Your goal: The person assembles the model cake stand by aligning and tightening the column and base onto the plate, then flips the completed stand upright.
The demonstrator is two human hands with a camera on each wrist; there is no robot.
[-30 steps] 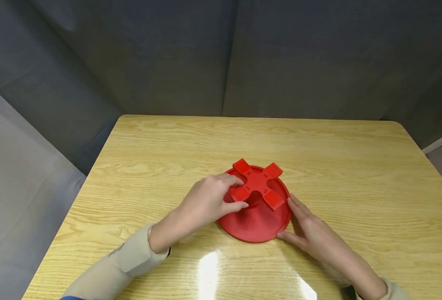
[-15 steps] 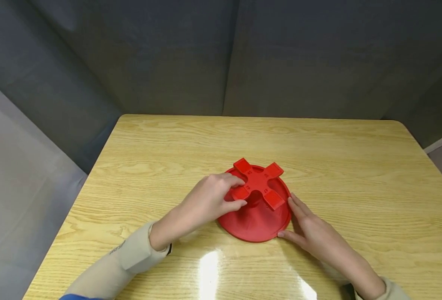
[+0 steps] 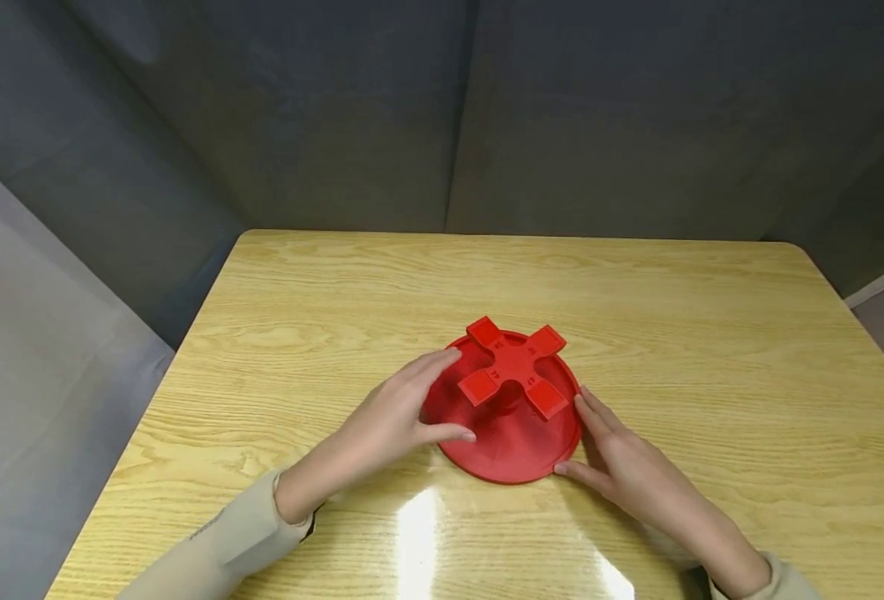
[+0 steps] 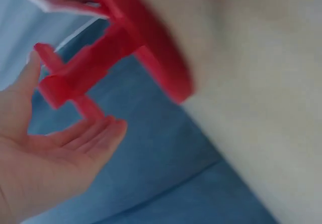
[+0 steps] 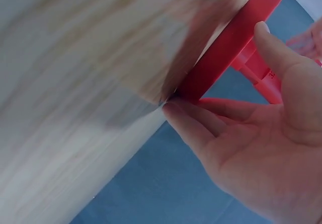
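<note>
A red stand [image 3: 515, 365] sits upright on the table, its wide round base [image 3: 507, 457] flat on the wood. From the base rises a short post [image 4: 103, 53], topped by a cross of several flat arms with small numbers on them. My left hand [image 3: 397, 408] is spread beside the cross, thumb and fingers apart around its near left arm, holding nothing. On the right side, my right hand [image 3: 629, 467] holds the base by its rim [image 5: 226, 48], thumb at one place on the edge and fingers further along.
The wooden table [image 3: 322, 292] reaches back to a dark curtain [image 3: 337, 117]. A pale grey cloth [image 3: 37, 400] hangs at the left. Bright light glare [image 3: 417, 537] lies on the tabletop near the front.
My left hand has let go of the cross's near left arm, opened its fingers and drawn back to the left. The right hand and the stand stay where they were.
</note>
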